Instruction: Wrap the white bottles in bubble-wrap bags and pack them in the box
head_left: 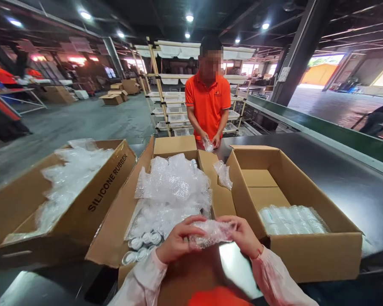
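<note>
A wide, dim hall with ceiling lights and a grey floor [83,119] spreads behind a dark, glossy worktop [341,170]. At the far left stands an open carton [98,187] printed "SILICONE RUBBER", with loose bubble wrap [73,174] heaped inside. Right of it, the middle carton [108,231] holds a mound of clear bubble bags [175,182], and white round-ended pieces [142,242] show at its near left corner. In front of that carton, the left hand [180,240] has its fingers closed round one end of a bubble-wrapped piece [210,233], which lies roughly level between the two hands. Across the worktop a person [209,102] in an orange shirt holds a small clear bag [208,145] in both hands, with a rack of white trays [175,106] behind. A single crumpled bubble bag [223,174] lies on the middle carton's right flap. The right hand [242,236] pinches the other end of the wrapped piece between thumb and fingers. At the right, another open carton [315,259] holds wrapped pieces in a row [293,220] at its near end.
</note>
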Tool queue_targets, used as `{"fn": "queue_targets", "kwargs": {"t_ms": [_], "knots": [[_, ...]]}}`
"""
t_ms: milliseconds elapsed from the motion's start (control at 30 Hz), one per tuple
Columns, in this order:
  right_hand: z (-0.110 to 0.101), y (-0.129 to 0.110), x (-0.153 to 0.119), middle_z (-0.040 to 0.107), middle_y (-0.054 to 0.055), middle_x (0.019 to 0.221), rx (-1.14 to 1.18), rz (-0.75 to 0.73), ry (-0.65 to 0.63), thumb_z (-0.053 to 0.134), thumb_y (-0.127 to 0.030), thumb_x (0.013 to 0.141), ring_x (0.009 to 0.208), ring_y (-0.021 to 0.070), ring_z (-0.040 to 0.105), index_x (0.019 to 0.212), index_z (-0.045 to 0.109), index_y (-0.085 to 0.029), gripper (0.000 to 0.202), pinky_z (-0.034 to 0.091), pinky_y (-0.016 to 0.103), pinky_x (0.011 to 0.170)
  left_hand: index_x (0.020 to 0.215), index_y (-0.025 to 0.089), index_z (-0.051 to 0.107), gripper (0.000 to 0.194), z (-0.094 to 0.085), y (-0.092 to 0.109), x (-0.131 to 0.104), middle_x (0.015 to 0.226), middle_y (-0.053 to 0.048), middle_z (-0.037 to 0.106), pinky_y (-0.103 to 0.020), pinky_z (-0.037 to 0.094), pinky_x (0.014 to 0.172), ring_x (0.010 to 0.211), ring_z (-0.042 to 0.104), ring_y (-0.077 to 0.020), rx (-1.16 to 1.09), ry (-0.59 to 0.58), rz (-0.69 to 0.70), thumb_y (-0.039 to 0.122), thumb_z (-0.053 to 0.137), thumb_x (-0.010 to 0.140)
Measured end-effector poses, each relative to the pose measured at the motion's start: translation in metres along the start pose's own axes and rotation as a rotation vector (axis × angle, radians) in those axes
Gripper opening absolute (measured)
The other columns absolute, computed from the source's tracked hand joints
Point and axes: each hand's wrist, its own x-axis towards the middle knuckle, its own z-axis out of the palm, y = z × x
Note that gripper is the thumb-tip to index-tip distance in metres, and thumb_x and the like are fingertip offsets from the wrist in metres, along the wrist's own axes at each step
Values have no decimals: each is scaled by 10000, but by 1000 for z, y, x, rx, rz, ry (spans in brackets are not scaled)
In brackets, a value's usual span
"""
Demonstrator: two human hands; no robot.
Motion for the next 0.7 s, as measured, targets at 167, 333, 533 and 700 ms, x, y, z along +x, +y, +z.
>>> {"fn": "queue_targets", "kwargs": {"t_ms": [167,333,533,700], "knots": [[14,-5,-12,655,107,1091,-417,-115,-72,775,-443,605,987,296,583,1115,611,-199,589,470,425,850,775,192,736,276,17,-16,0,1106,-135,636,-263,483,418,643,624,-193,-12,220,-212,438,697,656],[17,-19,-24,666,103,1044,-813,-208,-48,685,-321,737,907,262,560,1178,564,-201,473,431,400,790,1002,153,653,541,38,-23,6,1110,-141,638,-245,403,320,429,540,-108,-149,243,-449,590,618,686],[-97,-6,-9,670,84,1025,-674,194,414,504,-400,847,901,224,604,1102,596,-163,360,451,321,773,1147,194,550,624,22,-14,11,1036,-86,657,-284,530,625,702,637,-163,-159,315,-488,561,676,658],[-155,41,7,699,110,809,-921,740,121,525,-399,853,749,209,655,868,677,-105,331,460,273,638,981,166,605,497,8,-28,6,1040,-80,623,-279,519,631,809,615,-190,-116,419,-468,534,686,656]]}}
